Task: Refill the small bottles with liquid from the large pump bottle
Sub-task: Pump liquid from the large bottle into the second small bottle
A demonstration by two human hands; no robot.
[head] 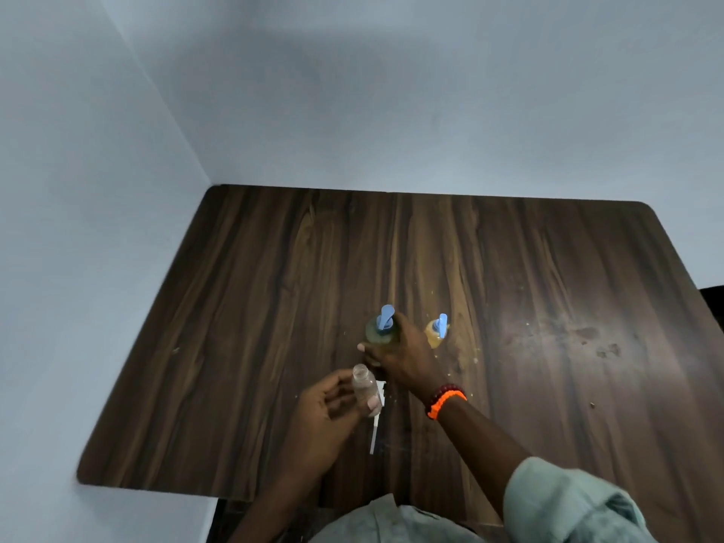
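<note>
Dark wood-grain table (274, 307) set into a corner of pale blue-grey walls, seen from above. Left hand (333, 405) holds a small clear bottle (362, 388), fingers curled around its body, thumb on the near side; bottle is uncapped, mouth open and pointing up, looks empty or nearly so, raised just above the table near centre front. Right hand (395, 358) is wrapped around the large pump bottle (380, 331), fingers closed on its body, which stands upright on the table just beyond the small clear bottle; blue pump head on top, greenish-yellow liquid inside. Right wrist carries an orange bracelet (446, 403) and a dark red beaded one just beside it. To the right of the large pump bottle, near but apart, stands a second small bottle (435, 333) with amber liquid and a blue pump top, untouched by either hand. A white pump piece with a thin tube (375, 433) lies flat on the table under and just behind the left hand, tube pointing toward the person. Small drips and smudges mark the table to the right. Light green sleeve (568, 503) on the right arm at bottom right.
</note>
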